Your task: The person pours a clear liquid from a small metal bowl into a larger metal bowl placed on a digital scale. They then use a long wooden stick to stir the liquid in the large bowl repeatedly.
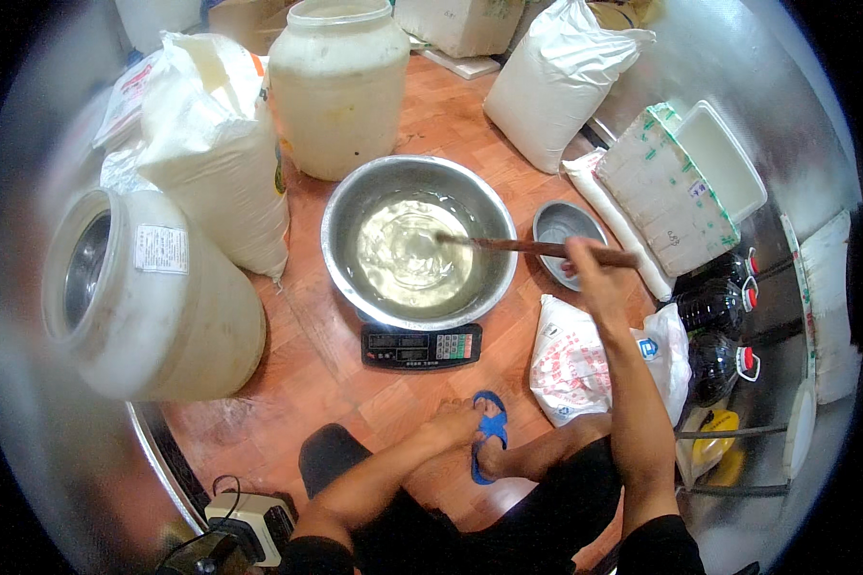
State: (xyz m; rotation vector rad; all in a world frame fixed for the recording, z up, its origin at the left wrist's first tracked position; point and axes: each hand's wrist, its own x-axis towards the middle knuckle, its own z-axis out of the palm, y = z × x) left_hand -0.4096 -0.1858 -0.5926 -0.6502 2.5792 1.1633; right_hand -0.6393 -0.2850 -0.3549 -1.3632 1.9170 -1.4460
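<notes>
A wide steel basin [340,259] holds clear, pale yellowish liquid [408,249] with rings on its surface. It sits on a black digital scale [420,347] with a keypad at the front. My right hand [596,280] is closed round a brown wooden stick [532,247]. The stick's far end reaches over the basin's rim into the liquid, and its near end sticks out past my hand. Close to my blue sandal [491,422], my left hand [454,422] hangs low with fingers loosely stretched, holding nothing visible.
A smaller metal bowl [556,222] is right of the basin, with a printed white bag [571,359] nearer me. Large plastic drums [336,96] and white sacks [216,172] stand left and behind. Foam boxes [666,192] and dark bottles with red caps [710,369] line the right.
</notes>
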